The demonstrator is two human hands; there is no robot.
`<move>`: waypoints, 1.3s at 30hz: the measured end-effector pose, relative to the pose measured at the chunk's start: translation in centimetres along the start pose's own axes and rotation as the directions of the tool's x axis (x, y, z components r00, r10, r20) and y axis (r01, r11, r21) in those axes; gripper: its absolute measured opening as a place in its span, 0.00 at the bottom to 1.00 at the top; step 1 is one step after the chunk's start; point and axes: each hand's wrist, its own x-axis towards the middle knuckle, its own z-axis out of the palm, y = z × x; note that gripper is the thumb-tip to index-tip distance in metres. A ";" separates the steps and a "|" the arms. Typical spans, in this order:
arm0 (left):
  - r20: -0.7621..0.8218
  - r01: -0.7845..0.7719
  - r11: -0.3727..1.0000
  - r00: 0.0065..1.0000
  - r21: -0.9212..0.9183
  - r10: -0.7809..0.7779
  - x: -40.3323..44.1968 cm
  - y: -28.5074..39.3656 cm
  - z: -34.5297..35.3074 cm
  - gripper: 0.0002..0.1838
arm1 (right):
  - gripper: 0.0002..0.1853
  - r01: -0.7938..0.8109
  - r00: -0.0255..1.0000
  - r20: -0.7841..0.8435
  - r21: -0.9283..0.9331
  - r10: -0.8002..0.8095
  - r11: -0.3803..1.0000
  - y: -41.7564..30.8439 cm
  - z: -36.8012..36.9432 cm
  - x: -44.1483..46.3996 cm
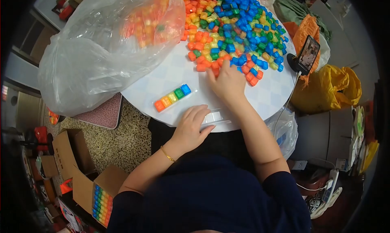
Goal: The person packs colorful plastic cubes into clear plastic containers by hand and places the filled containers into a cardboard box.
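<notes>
The clear plastic tray (214,117) with unfilled square compartments lies near the table's close edge, to the right of and a little nearer the wearer than the filled tray (172,98), the landmark here. The left hand (192,125), with a gold bracelet (167,153) at its wrist, rests on the left end of the clear plastic tray, palm down, its fingers loosely bent and its thumb spread away from them. The right hand (226,83) is beyond and to the right of the filled tray, its fingers curled at the near edge of the cube pile (239,27); whether it grips a cube cannot be told. The filled tray holds a row of five cubes: red-orange, orange, yellow, green and blue, the blue one farthest from the wearer. The pile, in the same colors, spreads beyond and to the right of it. Left of and beyond it, a translucent plastic bag (87,66) with orange and yellow cubes showing inside lies partly on the round table (266,99). Well to its right, a phone (308,53) stands upright with a white cable attached. Below and left of it, by the floor, an open cardboard box (83,192) contains rows of colored cubes.
</notes>
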 end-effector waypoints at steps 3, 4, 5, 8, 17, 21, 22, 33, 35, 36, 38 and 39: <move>-0.043 0.011 1.000 0.999 0.006 -0.011 0.2 0.1 0.4 0.25 | 0.21 0.022 1.000 0.010 -0.057 -0.022 0.998 0.1 0.4 0.3; -0.054 0.033 0.999 0.998 0.015 -0.032 0.2 0.1 0.4 0.26 | 0.20 0.036 0.999 0.022 -0.068 -0.035 0.997 0.3 0.4 0.3; -0.067 0.055 0.998 0.996 0.022 -0.054 0.1 0.1 0.4 0.28 | 0.20 0.036 0.999 0.022 -0.070 -0.035 0.997 0.9 0.4 0.1; -0.104 0.056 0.996 0.993 0.068 -0.049 0.0 -0.1 0.8 0.29 | 0.18 0.182 0.982 -0.047 -0.024 -0.183 0.983 3.2 -0.2 -1.0; 0.006 0.150 0.989 0.989 0.005 -0.150 1.7 -0.2 1.8 0.37 | 0.18 0.513 0.857 -0.094 0.247 -0.507 0.822 2.9 -3.6 -7.1; -0.047 -0.004 0.989 0.999 0.148 0.011 2.3 0.6 1.3 0.35 | 0.14 0.440 0.897 -0.229 0.539 -0.377 0.719 4.8 -3.2 -1.1; 0.026 -0.042 0.957 0.999 0.286 0.036 2.7 1.2 1.1 0.32 | 0.12 0.423 0.906 -0.201 0.450 -0.372 0.787 4.4 -2.4 1.3; 0.137 -0.066 0.942 0.990 0.330 0.021 2.3 0.3 2.5 0.21 | 0.11 0.390 0.910 0.197 -0.113 -0.364 0.914 2.3 1.9 8.9; 0.127 -0.057 0.939 0.992 0.338 0.015 2.2 0.2 2.6 0.24 | 0.12 0.369 0.921 0.182 -0.122 -0.344 0.922 2.5 1.8 8.7; 0.125 -0.057 0.939 0.992 0.339 0.015 2.2 0.5 2.3 0.24 | 0.13 0.319 0.942 0.113 -0.011 -0.315 0.948 2.5 1.4 8.2; 0.019 -0.058 0.971 0.998 0.231 0.055 2.6 1.3 1.1 0.23 | 0.14 0.276 0.958 0.045 0.105 -0.282 0.955 2.5 -0.1 6.7; -0.023 -0.058 0.985 0.998 0.164 0.063 3.2 0.7 0.3 0.23 | 0.13 0.284 0.959 -0.076 0.249 -0.274 0.926 3.0 -1.4 5.3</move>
